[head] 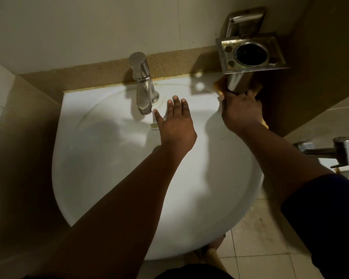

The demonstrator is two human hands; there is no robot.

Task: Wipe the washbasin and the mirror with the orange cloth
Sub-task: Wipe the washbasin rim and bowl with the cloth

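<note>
The white washbasin [113, 178] fills the middle of the view, seen from above. My right hand [241, 112] presses the orange cloth [219, 87] onto the basin's back right corner, under a steel holder; only the cloth's edges show around the hand. My left hand [174, 122] hovers flat over the bowl, fingers spread and holding nothing, just right of the chrome tap [142, 83]. The mirror is out of view.
A steel tumbler holder [250, 54] and a steel soap dish [244, 20] jut from the wall above the basin's right corner. A brown tile ledge [101, 70] runs behind the basin. A chrome wall tap [338, 153] sticks out at the right over the tiled floor [260, 238].
</note>
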